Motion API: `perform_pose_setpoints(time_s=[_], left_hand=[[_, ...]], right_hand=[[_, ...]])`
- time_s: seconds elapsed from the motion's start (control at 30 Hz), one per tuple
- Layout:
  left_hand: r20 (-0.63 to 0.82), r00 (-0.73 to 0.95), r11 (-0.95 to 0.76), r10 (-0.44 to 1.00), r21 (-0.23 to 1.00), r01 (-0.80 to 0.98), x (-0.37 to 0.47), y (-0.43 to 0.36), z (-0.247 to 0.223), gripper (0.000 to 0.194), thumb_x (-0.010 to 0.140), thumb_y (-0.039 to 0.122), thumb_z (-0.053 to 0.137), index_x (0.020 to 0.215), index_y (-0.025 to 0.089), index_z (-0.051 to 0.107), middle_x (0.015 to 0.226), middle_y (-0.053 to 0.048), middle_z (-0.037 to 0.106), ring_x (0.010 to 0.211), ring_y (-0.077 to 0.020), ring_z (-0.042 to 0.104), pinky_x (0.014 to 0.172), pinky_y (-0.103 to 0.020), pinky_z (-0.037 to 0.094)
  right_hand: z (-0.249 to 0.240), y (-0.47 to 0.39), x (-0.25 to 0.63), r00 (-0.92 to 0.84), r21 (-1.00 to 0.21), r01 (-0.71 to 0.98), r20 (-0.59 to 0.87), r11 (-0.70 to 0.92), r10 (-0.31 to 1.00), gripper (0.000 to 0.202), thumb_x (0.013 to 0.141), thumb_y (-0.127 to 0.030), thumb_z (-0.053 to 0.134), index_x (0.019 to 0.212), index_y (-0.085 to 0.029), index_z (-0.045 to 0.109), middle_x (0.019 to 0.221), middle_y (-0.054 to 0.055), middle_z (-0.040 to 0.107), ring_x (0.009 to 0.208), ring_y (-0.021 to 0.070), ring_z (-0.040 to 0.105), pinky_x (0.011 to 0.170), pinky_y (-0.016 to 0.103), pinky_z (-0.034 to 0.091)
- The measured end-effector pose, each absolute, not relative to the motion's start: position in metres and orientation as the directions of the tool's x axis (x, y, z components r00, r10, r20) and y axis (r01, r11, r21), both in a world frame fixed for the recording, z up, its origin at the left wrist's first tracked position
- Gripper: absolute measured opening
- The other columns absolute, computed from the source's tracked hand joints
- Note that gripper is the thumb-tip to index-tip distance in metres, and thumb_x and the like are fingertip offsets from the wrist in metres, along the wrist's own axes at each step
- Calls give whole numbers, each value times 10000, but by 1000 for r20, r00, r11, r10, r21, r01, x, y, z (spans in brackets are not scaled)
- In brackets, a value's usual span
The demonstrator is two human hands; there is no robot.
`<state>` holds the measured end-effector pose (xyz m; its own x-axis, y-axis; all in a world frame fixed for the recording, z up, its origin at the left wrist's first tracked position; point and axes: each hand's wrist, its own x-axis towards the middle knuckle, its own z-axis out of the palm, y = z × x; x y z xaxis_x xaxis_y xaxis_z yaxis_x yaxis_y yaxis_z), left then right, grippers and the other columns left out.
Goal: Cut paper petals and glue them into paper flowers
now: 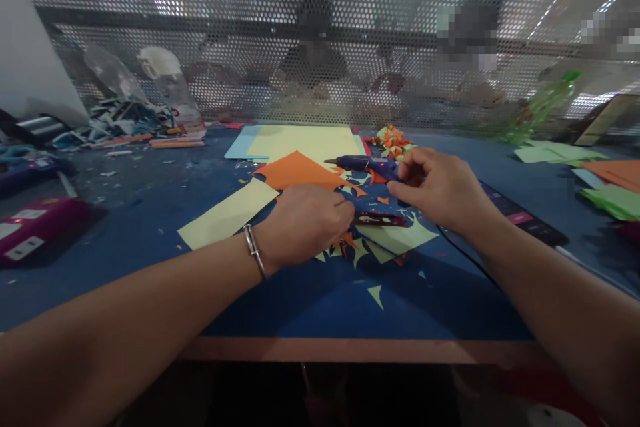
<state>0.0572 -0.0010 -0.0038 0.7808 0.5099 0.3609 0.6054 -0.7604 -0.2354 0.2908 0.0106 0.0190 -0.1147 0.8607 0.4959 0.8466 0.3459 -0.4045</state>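
My right hand (440, 187) has its thumb and fingers closed at the handle end of a blue glue gun (356, 163), whose nozzle points left. My left hand (310, 221), with a metal bracelet at the wrist, is closed above the paper scraps. What it holds, if anything, is hidden. A slim dark red object (383, 219) sticks out to the right beside its fingertips; its kind is unclear. Behind that hand lies an orange paper sheet (297, 172), and a pale yellow strip of paper (227, 215) is at its left. Cut paper scraps (413, 237) lie between the hands.
Stacked yellow and blue paper (305, 140) and small orange paper pieces (393, 139) sit at the back. A phone (523, 213) lies at right, near green sheets (615, 200). At left are a purple device (43, 227) and a bottle (173, 87). A perforated screen (240, 47) stands behind.
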Motion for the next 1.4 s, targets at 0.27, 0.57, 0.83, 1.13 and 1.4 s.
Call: perform_pose_setpoints(time_s=[0.27,0.57,0.83,1.13,1.4], left_hand=[[193,612,-632,767,65,772,28,12,16,371,954,353,489,653,175,614,621,-17,630,559,-135,519,534,-290,267],[41,583,-569,812,279,773,6,26,23,189,803,333,622,666,204,611,631,-6,652,549,-130,531,533,-275,327],[241,459,-513,855,267,816,1,37,20,247,873,391,574,733,204,652,622,-3,630,564,-138,550,549,-282,356],[277,357,-413,892,178,893,-16,54,17,256,857,297,544,995,187,730,945,-83,768,833,-217,688,692,-297,456],[322,335,-400,885,161,902,-40,79,4,286,841,289,509,980,201,743,959,-101,781,834,-233,690,701,-326,482]], right_hand=[[16,35,322,-49,-280,940,457,195,888,192,671,-207,729,651,-239,540,639,-9,618,585,164,538,594,320,398],[2,55,341,-102,-171,972,317,163,943,166,675,-225,705,619,-235,549,604,-3,628,564,169,551,548,306,380],[6,49,343,-72,-59,994,287,93,955,90,666,-270,700,642,-236,620,605,-1,625,547,162,504,527,294,302],[10,16,298,-463,-254,833,167,492,870,156,856,-364,641,820,-214,667,759,20,696,681,170,620,629,287,419],[0,16,292,-627,-187,760,39,622,778,115,876,-264,577,854,-193,664,866,63,676,759,193,605,693,312,438]])
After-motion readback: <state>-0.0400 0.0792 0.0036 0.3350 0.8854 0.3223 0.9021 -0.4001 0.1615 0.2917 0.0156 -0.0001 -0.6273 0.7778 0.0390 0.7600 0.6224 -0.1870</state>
